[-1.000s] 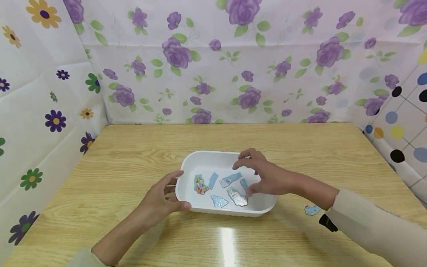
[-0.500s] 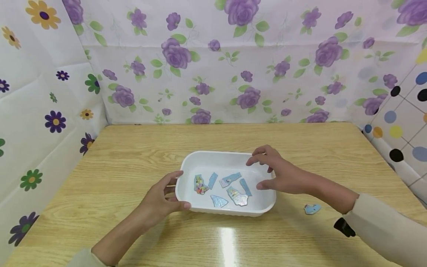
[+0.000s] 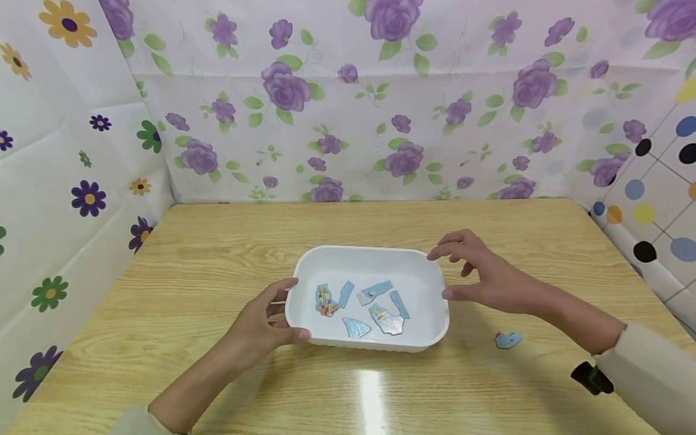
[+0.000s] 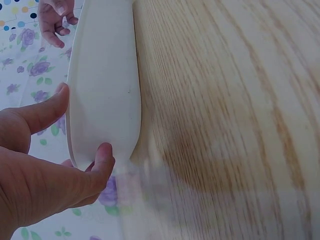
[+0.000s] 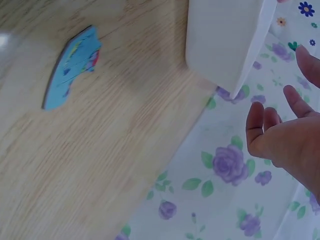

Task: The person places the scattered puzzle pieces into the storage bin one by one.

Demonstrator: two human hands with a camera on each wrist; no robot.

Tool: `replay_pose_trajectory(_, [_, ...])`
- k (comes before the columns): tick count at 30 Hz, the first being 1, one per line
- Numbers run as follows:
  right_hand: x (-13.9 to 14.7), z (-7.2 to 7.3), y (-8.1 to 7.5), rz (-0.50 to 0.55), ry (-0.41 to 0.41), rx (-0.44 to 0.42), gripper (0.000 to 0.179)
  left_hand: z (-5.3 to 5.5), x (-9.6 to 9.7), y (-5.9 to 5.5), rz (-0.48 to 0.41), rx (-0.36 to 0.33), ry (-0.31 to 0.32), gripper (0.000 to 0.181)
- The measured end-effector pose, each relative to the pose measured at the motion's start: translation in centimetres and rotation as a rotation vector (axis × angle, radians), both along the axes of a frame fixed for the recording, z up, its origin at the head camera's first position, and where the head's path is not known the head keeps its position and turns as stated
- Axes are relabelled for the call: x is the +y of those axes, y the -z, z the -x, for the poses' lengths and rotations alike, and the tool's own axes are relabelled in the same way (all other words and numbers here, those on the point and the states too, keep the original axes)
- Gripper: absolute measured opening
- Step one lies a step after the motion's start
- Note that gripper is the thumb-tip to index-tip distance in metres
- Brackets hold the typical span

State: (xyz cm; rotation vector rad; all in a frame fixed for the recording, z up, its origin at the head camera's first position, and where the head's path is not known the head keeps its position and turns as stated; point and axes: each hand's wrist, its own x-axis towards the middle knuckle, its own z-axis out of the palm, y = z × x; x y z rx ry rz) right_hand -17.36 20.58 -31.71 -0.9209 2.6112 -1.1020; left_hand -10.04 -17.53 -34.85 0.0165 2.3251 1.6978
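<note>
A white plastic tub (image 3: 424, 275) with rounded corners stands mid-table in the head view. Several flat, irregular light-blue pieces with printed patches lie inside it, among them a multicoloured piece (image 3: 326, 302) and a shiny piece (image 3: 387, 320). My left hand (image 3: 261, 323) holds the tub's left end, thumb at the near corner and fingers along the side; the left wrist view has the hand (image 4: 55, 175) against the tub wall. At the right end, my right hand (image 3: 478, 275) is spread with nothing held, its fingertips close to the rim; whether they touch it, I cannot tell.
One loose light-blue piece (image 3: 508, 339) lies on the wooden table (image 3: 228, 254) right of the tub, below the right forearm; the right wrist view shows it larger. Flower-printed sheets (image 3: 348, 121) hang behind and left, and a dotted sheet (image 3: 652, 205) is at right.
My right hand has moved rightward from over the pieces inside the tub to its right rim, uncovering the narrow blue piece. The left hand has stayed in place.
</note>
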Motion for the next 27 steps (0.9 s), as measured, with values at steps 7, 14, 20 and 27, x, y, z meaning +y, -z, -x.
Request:
replay_pose_trajectory(7, [1.3, -0.5, 0.5, 0.003, 0.014, -0.003, 0.048, 0.0, 0.0, -0.1, 0.005, -0.002, -0.002, 0.092])
replay_pose_trajectory(14, [2.0, -0.8, 1.6, 0.008, 0.028, -0.011, 0.05, -0.1, -0.1, -0.1, 0.001, 0.014, 0.019, 0.093])
replay_pose_trajectory(20, [2.9, -1.0, 1.8, 0.004, 0.046, -0.017, 0.049, 0.0, -0.1, 0.0, 0.011, 0.019, 0.022, 0.093])
replay_pose_trajectory(27, [4.1, -1.3, 1.9, 0.004, 0.056, -0.011, 0.049, -0.1, 0.0, -0.2, 0.017, 0.018, 0.018, 0.092])
